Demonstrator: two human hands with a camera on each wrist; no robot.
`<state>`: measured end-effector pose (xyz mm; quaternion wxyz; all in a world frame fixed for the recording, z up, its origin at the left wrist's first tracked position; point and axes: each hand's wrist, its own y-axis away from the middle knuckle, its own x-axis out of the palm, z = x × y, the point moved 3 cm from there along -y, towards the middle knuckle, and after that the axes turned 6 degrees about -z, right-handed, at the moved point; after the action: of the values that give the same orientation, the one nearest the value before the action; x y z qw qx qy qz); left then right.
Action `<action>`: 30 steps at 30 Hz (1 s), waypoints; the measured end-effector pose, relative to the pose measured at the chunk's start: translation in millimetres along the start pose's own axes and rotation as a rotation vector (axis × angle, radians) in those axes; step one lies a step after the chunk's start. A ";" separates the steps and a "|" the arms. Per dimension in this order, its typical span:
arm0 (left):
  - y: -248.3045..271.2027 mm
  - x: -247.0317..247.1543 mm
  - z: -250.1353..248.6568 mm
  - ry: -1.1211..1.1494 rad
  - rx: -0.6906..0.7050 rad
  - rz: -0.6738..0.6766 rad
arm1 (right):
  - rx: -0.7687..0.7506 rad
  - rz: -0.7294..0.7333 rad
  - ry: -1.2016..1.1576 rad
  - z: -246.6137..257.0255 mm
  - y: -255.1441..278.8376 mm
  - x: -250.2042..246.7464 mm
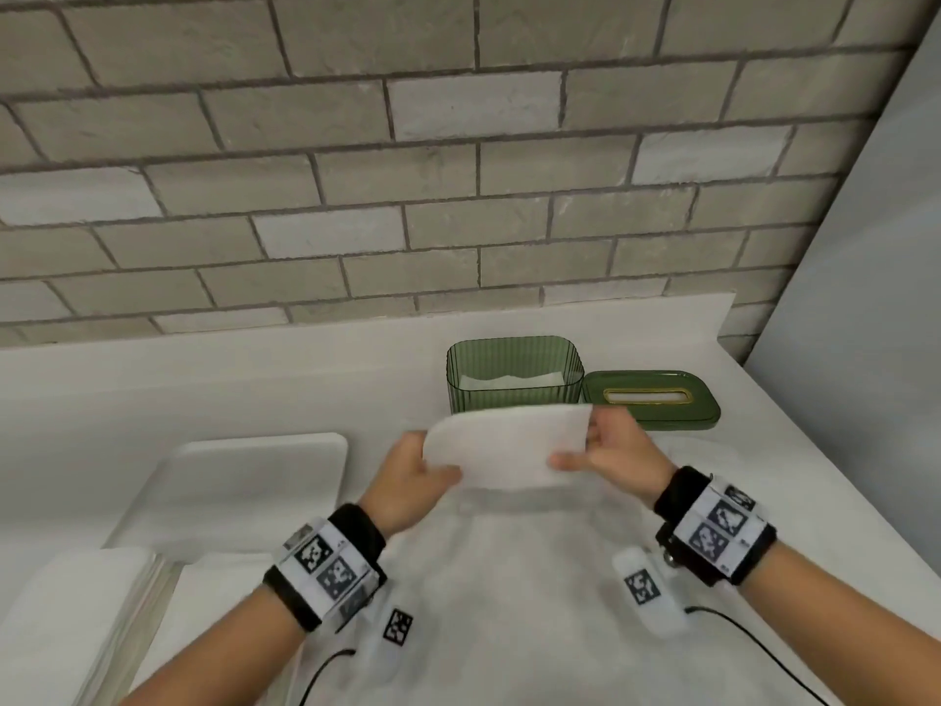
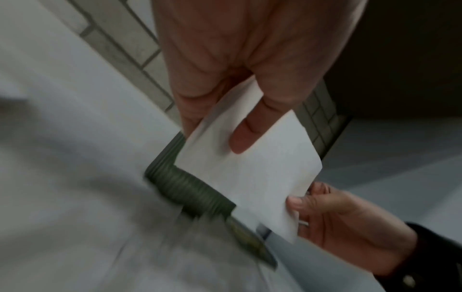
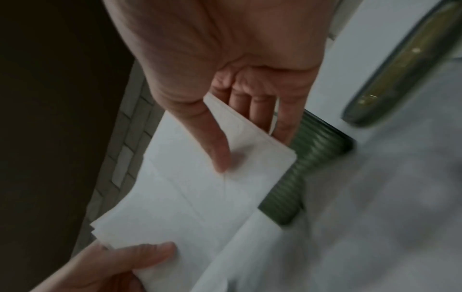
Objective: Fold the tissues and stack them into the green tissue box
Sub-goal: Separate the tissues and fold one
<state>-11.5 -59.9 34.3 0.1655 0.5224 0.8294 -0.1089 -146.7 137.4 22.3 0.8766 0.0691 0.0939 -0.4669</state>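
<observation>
A folded white tissue (image 1: pixel 509 445) hangs in the air just in front of the green tissue box (image 1: pixel 514 372). My left hand (image 1: pixel 417 473) pinches its left end, thumb on top. My right hand (image 1: pixel 606 450) pinches its right end. The left wrist view has the tissue (image 2: pixel 250 173) under my thumb, with the ribbed green box (image 2: pixel 185 187) behind it. In the right wrist view my thumb presses the tissue (image 3: pixel 195 187) against my fingers, next to the box (image 3: pixel 300 177). White tissues lie inside the open box. Its green lid (image 1: pixel 654 400) with a gold slot rests to the right.
A white tray (image 1: pixel 244 481) sits on the counter at the left. A stack of white tissues (image 1: pixel 66 619) lies at the lower left. A pale cloth (image 1: pixel 509 578) covers the counter under my hands. A brick wall rises behind the box.
</observation>
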 end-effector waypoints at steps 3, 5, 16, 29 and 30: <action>-61.8 -17.4 -32.8 -0.012 0.077 -0.105 | -0.057 -0.103 -0.021 39.5 -57.0 -18.0; -91.7 -18.2 -44.9 0.010 0.085 -0.165 | -0.067 -0.159 0.030 50.7 -90.5 -24.5; -180.0 27.9 -10.9 -0.418 -0.113 0.006 | -0.125 -0.117 0.678 13.1 -152.5 -23.6; -197.6 74.3 -5.5 -0.903 -0.170 0.318 | 0.093 0.252 1.320 -0.5 -182.9 21.9; -199.0 75.1 -4.8 -0.911 -0.171 0.330 | 0.105 0.279 1.338 -0.9 -184.0 23.5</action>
<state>-221.9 -81.5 11.1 0.5688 0.5307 0.5847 -0.2303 -286.9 16.6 9.9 0.6775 0.3963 0.5828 -0.2106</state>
